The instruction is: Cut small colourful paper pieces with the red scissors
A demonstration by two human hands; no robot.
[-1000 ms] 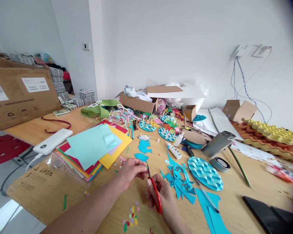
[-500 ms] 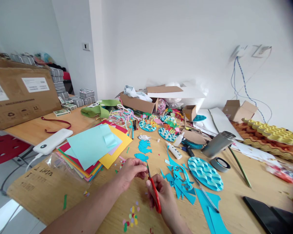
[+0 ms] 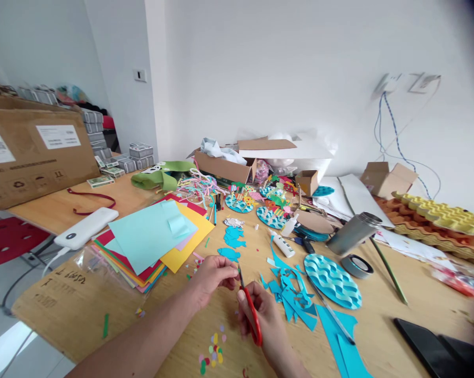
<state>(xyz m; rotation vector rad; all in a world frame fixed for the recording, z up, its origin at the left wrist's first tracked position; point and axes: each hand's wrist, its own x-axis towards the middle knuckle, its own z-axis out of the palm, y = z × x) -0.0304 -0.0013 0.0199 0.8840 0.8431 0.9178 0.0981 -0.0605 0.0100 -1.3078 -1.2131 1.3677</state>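
My right hand [image 3: 265,315] clamps the red scissors [image 3: 252,312] by my left hand [image 3: 215,274], its fingers pinched together; blue fish [image 3: 229,254] lie cut out beyond. What's pinched or left uncut, I can't tell.

Head camera looks forward; down across the table [image 3: 437,302].

The scene was brightly, evenly lit; the wall [image 3: 260,68] was washed in cool light; soft shadows were cast on the bench [image 3: 75,315]; a white glare was seen on the floor [image 3: 10,344] at lower left; the right edge was partly darkened; the cardboard box [image 3: 32,152] was stretched by the lens; the plastic packets [image 3: 455,281] at far right were blurred.
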